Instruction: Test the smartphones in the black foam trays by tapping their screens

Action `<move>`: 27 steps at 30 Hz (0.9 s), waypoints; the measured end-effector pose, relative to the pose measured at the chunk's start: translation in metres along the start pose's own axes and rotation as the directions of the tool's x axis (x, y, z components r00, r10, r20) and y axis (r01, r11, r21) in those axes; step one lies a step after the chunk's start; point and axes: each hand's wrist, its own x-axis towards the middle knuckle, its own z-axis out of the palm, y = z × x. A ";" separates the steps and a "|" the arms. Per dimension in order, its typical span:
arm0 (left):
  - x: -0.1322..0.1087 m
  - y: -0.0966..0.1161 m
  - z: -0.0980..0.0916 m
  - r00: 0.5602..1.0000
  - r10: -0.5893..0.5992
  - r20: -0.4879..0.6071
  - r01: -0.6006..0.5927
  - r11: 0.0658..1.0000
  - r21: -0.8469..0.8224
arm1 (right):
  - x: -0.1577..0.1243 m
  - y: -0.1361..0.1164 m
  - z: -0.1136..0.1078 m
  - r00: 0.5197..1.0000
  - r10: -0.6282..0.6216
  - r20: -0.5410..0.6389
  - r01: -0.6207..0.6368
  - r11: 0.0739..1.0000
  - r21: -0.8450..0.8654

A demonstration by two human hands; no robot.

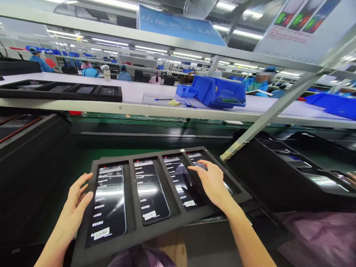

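In front of me a black foam tray [178, 218] holds several smartphones side by side, each in its own slot, screens up and lit with a list menu. My left hand [76, 198] is at the tray's left edge, fingers apart, beside the leftmost phone [109, 204]. The second phone [151, 189] lies uncovered to its right. Over the right part of the tray hovers my right hand [210, 180], thumb and fingers apart with nothing between them. It partly covers the rightmost phone [228, 188] and is close to the third phone [180, 181].
A white shelf [133, 96] runs across behind the tray, bearing another phone tray [94, 95], a pen and blue bins [219, 91]. A slanted metal post [264, 115] stands at right. More phone trays [303, 159] lie on the right, where another person's hand [352, 178] shows.
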 end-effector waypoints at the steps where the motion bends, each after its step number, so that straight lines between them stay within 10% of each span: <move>1: 0.000 0.002 0.001 0.999 -0.043 0.019 0.044 0.997 -0.067 | 0.000 -0.008 0.002 0.999 -0.030 0.027 0.030 0.999 0.020; 11: 0.042 0.010 0.017 0.996 -0.079 0.037 0.084 0.987 -0.140 | 0.031 -0.080 0.016 0.902 -0.359 0.238 0.320 0.928 0.190; 27: 0.040 0.014 0.020 0.996 0.041 0.074 -0.040 0.999 -0.017 | 0.040 -0.101 0.024 0.769 -0.480 0.423 0.505 0.861 0.060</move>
